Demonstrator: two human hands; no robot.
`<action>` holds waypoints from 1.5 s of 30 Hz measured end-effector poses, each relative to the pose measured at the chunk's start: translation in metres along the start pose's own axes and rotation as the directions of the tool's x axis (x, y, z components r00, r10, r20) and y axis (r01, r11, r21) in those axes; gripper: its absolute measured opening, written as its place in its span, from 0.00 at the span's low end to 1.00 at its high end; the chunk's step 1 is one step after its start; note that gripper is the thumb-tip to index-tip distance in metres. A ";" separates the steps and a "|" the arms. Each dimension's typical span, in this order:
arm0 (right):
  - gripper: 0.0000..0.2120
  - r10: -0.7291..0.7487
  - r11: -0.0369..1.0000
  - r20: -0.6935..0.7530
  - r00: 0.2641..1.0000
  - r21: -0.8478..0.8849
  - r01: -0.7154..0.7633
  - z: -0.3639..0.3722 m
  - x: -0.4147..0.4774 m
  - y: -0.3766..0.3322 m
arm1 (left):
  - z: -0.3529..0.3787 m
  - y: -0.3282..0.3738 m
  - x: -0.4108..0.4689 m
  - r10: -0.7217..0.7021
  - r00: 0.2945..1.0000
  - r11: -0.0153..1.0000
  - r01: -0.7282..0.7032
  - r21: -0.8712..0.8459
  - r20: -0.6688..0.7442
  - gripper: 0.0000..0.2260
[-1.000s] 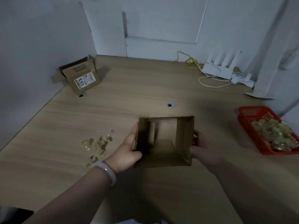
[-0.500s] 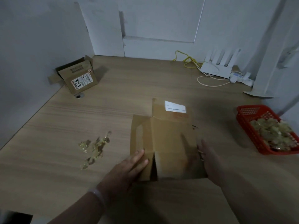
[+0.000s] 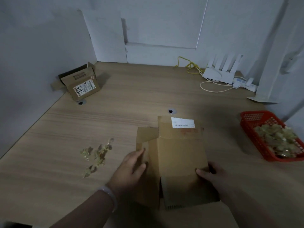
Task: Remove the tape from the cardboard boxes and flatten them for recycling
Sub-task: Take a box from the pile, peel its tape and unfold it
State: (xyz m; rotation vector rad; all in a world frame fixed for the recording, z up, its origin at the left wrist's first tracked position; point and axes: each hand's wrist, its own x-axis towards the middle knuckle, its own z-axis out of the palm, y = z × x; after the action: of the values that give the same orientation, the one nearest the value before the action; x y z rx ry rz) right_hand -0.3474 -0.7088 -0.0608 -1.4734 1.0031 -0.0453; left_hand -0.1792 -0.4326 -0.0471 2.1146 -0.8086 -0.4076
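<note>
A brown cardboard box (image 3: pixel 177 155) lies collapsed flat on the wooden table (image 3: pixel 115 122) in front of me, a white label on its far flap. My left hand (image 3: pixel 130 171) rests on its left flaps, with thumb and fingers around a flap edge. My right hand (image 3: pixel 212 176) holds the box's right edge, thumb on top. A second cardboard box (image 3: pixel 80 83), still standing with open flaps and a shipping label, sits at the far left by the wall. Crumpled bits of clear tape (image 3: pixel 97 155) lie on the table left of my hands.
A red plastic basket (image 3: pixel 256 132) full of crumpled tape stands at the right. A white router (image 3: pixel 220 71) with yellow and white cables sits at the back right. White walls close the table on the left and back.
A second ago the box stood open between my hands. It has been pressed down flat, and both hands have shifted toward its near end, now gripping its left flap and right edge.
</note>
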 end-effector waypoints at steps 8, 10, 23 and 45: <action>0.21 -0.211 0.969 0.082 0.974 -0.111 0.219 -0.012 -0.017 -0.027 | -0.056 0.055 0.043 0.020 0.934 0.993 -0.061 0.103 0.356 0.34; 0.22 -0.212 0.969 0.119 0.970 -0.102 0.224 -0.016 -0.019 -0.031 | -0.057 0.064 0.050 -0.113 0.828 0.973 -0.020 0.230 0.550 0.34; 0.20 -0.163 0.969 0.119 0.979 -0.167 0.182 -0.021 -0.027 -0.022 | -0.036 0.068 0.046 -0.089 0.864 0.910 -0.132 0.394 0.495 0.44; 0.41 -0.348 0.363 0.084 0.934 -0.906 0.216 0.030 0.023 0.075 | 0.111 -0.056 0.021 -0.164 0.938 0.700 -0.106 0.707 0.304 0.36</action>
State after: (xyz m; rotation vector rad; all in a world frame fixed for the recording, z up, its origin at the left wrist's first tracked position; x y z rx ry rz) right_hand -0.3567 -0.6856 -0.1407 -2.7159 0.8637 0.2086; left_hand -0.1997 -0.4854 -0.1600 2.8356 -1.3029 -0.5557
